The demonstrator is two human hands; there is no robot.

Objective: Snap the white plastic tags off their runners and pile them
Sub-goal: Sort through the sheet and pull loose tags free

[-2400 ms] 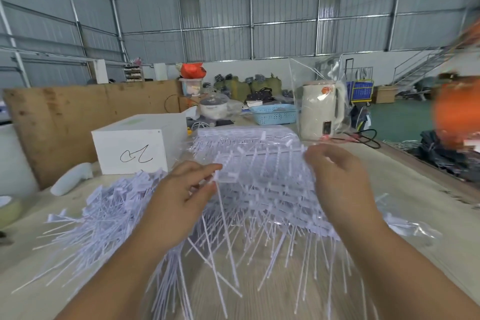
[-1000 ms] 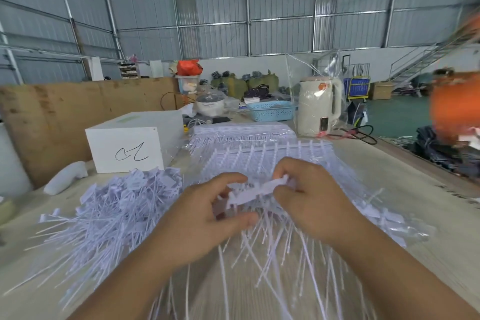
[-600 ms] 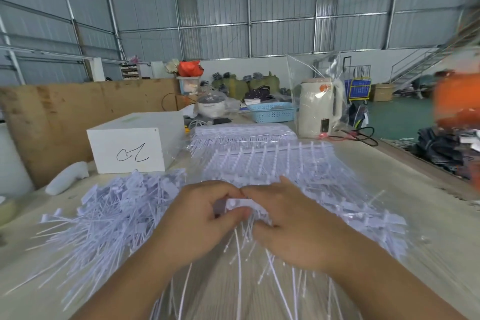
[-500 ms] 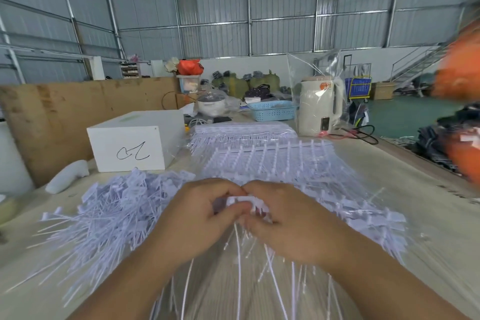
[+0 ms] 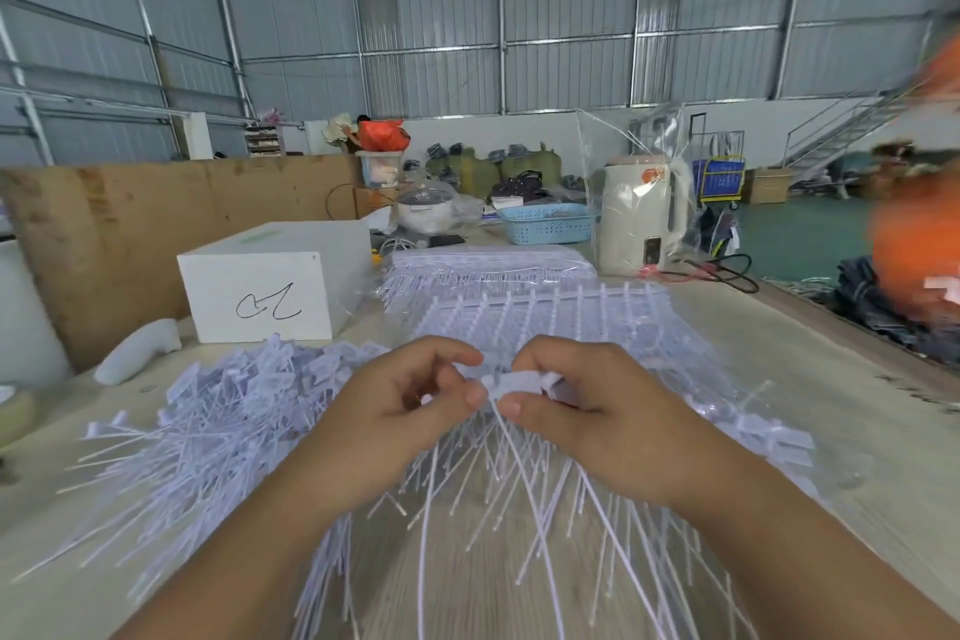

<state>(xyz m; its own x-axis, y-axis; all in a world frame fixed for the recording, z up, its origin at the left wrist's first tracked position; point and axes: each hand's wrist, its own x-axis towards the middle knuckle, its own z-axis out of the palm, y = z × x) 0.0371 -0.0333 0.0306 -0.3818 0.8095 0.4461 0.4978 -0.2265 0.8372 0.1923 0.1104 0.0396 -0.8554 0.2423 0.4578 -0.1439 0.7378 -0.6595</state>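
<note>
Both hands meet over the middle of the table. My right hand (image 5: 587,411) pinches a white runner strip of tags (image 5: 519,382), whose long thin tails hang down toward me. My left hand (image 5: 410,411) pinches the left end of that strip between thumb and fingertips. A loose pile of snapped-off white tags (image 5: 218,421) lies to the left. Behind my hands rests a stack of uncut tag sheets (image 5: 545,322), with a further bundle in clear wrap (image 5: 483,265) beyond it.
A white box with a black scribble (image 5: 260,291) stands at the back left, in front of a plywood board (image 5: 104,229). A cream kettle in clear plastic (image 5: 641,213), a blue basket (image 5: 545,222) and black cables (image 5: 727,270) sit at the back right. An orange blur (image 5: 919,234) fills the right edge.
My hands picked a strip of tags off the stack and drew together over it. Since half a second ago they have parted slightly and lifted the strip a little.
</note>
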